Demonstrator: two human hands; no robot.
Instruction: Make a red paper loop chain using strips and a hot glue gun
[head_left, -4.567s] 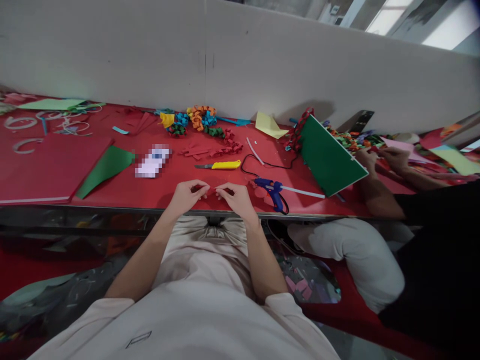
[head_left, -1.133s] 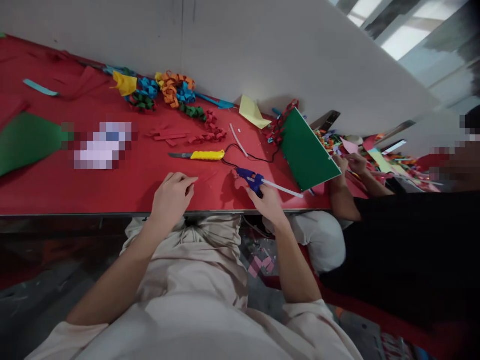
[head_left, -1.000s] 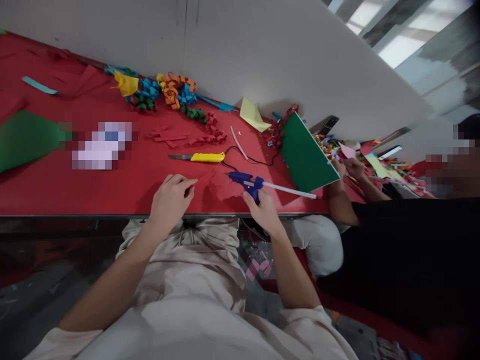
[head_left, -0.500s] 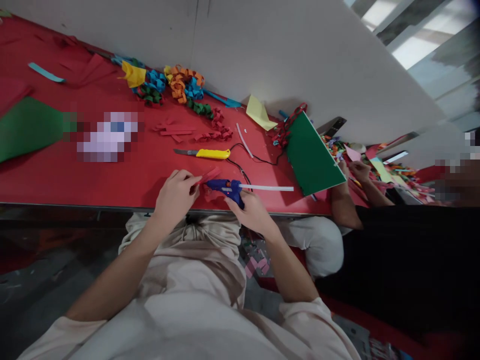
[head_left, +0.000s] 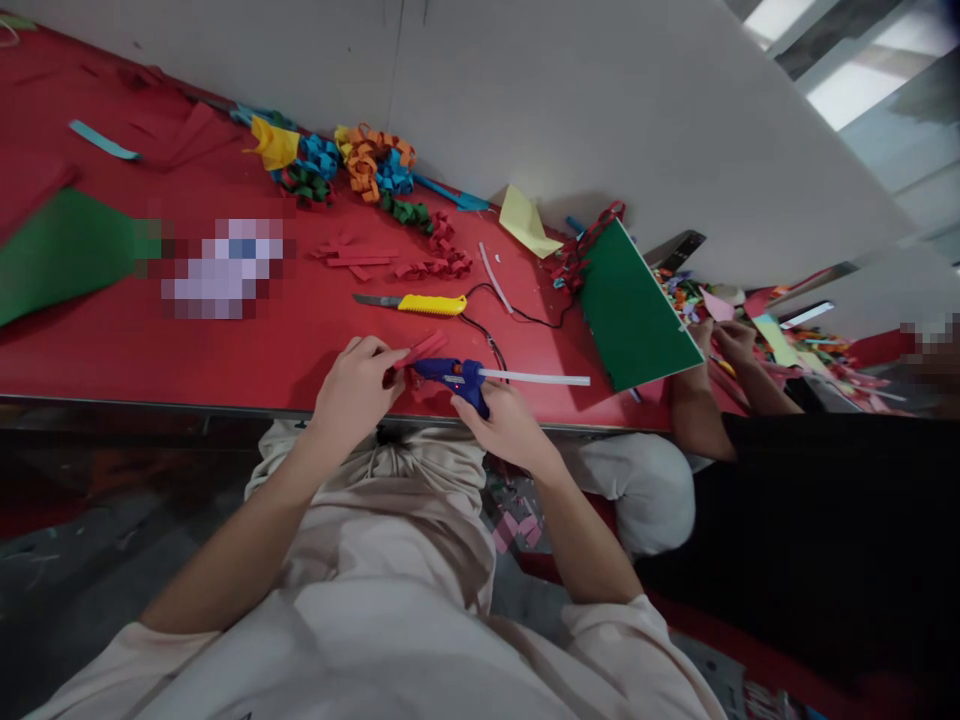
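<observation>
My right hand [head_left: 511, 422] is closed around the handle of a blue glue gun [head_left: 450, 374], and a long white glue stick [head_left: 536, 378] juts from its rear. The gun's nozzle points left, close to the fingers of my left hand [head_left: 360, 385]. Pinched between my left thumb and fingers is a red paper strip [head_left: 424, 348]; the part inside the hand is hidden. Beyond both hands a yellow utility knife [head_left: 431, 304] lies with its blade out, pointing left.
Paper chains [head_left: 375, 160] in several colours lie along the wall on the red table [head_left: 285, 340]. A green board [head_left: 637, 310] leans at right, with a black cord [head_left: 540, 322] near it. Beyond it a co-worker's hands [head_left: 731, 342] handle paper. Green paper [head_left: 67, 250] lies at left.
The view has shifted slightly, so the table items appear a little further right. Both hands keep nearly the same pose, with the glue gun still at the red paper strip.
</observation>
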